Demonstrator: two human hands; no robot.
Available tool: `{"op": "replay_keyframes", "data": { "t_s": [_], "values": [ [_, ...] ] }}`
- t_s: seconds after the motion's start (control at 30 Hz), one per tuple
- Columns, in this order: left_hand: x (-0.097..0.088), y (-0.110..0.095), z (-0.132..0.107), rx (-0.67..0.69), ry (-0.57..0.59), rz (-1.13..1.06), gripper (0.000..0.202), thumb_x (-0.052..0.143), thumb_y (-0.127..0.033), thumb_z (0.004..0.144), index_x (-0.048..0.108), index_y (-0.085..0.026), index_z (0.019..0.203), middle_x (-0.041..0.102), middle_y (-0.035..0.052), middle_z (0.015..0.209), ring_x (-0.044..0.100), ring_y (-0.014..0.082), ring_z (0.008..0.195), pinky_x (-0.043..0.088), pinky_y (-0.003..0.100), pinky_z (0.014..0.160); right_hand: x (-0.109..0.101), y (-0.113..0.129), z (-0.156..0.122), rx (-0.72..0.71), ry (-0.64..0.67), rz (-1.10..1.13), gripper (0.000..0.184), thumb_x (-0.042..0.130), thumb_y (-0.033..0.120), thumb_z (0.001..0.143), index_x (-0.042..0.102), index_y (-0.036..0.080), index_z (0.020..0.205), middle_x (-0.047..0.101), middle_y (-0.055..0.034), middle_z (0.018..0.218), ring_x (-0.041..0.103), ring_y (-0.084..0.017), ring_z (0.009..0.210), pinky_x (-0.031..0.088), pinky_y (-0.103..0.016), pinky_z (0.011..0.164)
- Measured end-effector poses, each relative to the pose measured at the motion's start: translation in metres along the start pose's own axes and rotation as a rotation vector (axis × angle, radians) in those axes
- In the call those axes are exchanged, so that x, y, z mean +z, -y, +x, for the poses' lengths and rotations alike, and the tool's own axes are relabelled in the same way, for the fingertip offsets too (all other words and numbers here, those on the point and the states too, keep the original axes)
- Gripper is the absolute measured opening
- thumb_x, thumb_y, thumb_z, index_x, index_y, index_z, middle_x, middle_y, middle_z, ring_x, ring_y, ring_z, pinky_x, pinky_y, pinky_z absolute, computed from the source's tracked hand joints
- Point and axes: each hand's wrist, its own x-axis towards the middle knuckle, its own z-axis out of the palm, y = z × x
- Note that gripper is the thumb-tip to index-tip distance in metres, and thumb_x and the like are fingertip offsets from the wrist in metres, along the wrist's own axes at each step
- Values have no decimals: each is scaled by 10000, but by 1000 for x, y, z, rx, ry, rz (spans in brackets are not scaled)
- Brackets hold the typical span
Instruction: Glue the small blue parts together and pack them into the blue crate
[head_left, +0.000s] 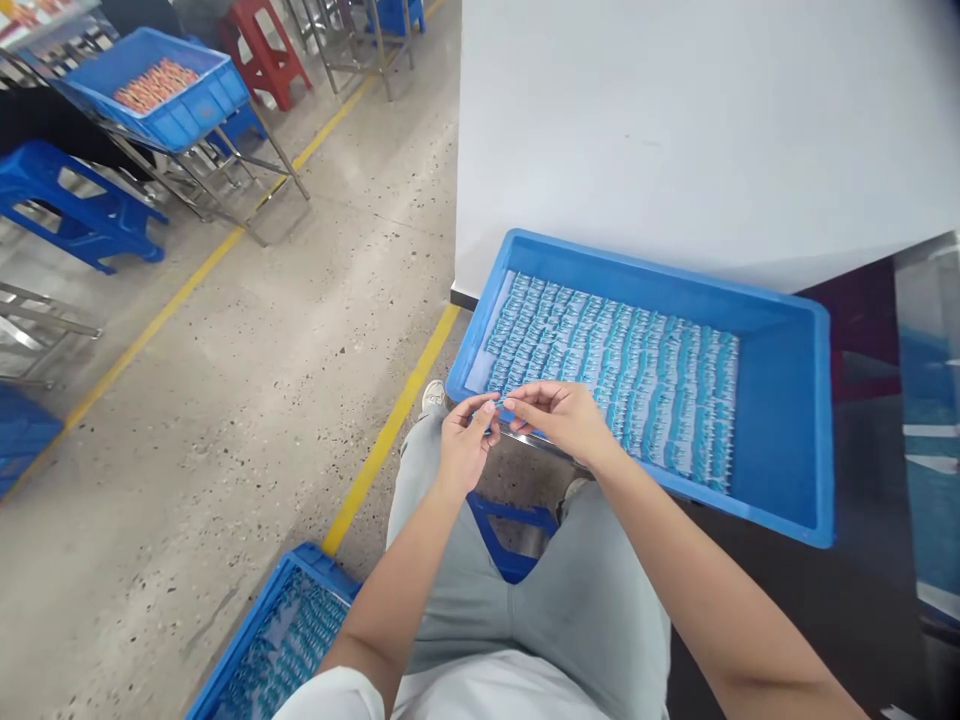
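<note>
My left hand [466, 442] and my right hand [564, 416] meet over the near left edge of a large blue plastic tray [780, 400]. Both are closed in a pinch, fingertips almost touching. Between them is a small light-blue piece [500, 402], mostly covered by the fingers and too small to name. Inside the tray, wavy rows of small blue-and-white pieces [615, 350] lie on a pale sheet. They look like the piece in my fingers.
A second blue tray [311, 560] with similar blue pieces stands low at my left. Beneath me is a blue stool [517, 565]. A white partition [675, 120] rises behind the main tray. Across the yellow-lined floor [300, 330], another blue tray [202, 105] holds orange pieces near stools.
</note>
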Motion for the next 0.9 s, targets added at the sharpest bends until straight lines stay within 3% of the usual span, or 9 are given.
{"op": "replay_keyframes", "data": {
  "t_s": [0.17,0.3,0.4,0.5,0.63,0.73,0.9],
  "values": [
    [-14,1,21,51,-32,81,191,731,-363,777,747,-207,886,613,35,744,473,95,601,353,238,529,3,-4,21,-81,-23,-346,314,741,464,735,749,199,904,727,-31,736,660,-166,627,517,-268,564],
    [-21,0,36,54,-50,201,221,739,-387,762,760,-206,889,583,14,641,453,93,557,340,243,522,0,5,37,-224,94,-649,206,666,397,801,774,235,868,733,5,750,641,-153,635,446,-250,574],
    [-21,-2,46,47,-56,247,264,755,-399,735,762,-191,897,580,4,614,453,85,539,342,232,514,-3,10,51,-287,146,-793,222,611,387,839,774,239,818,724,14,717,623,-142,604,415,-246,582],
    [-20,-9,54,19,-72,147,292,760,-393,724,753,-176,920,605,12,675,473,75,561,349,214,512,-7,6,70,-295,122,-845,236,611,416,841,768,240,847,720,8,699,617,-150,598,416,-250,599],
    [-30,-23,62,13,-177,-87,248,725,-365,757,739,-159,894,593,13,729,500,59,585,357,190,505,-14,-16,104,-348,19,-825,293,576,457,875,759,232,910,726,-9,742,641,-171,652,446,-267,664],
    [-50,-34,62,70,-286,-196,178,719,-307,754,726,-149,836,560,0,696,505,53,586,379,178,521,-19,-40,131,-381,-58,-1017,266,563,402,897,754,226,956,732,-42,930,651,-184,771,453,-287,758],
    [-85,-40,50,142,-428,-230,97,711,-241,745,701,-160,797,553,-9,695,508,56,591,379,173,516,-14,-69,158,-209,-42,-1320,303,508,384,932,751,225,1019,675,-103,1046,631,-235,935,447,-302,758]
  ]
}}
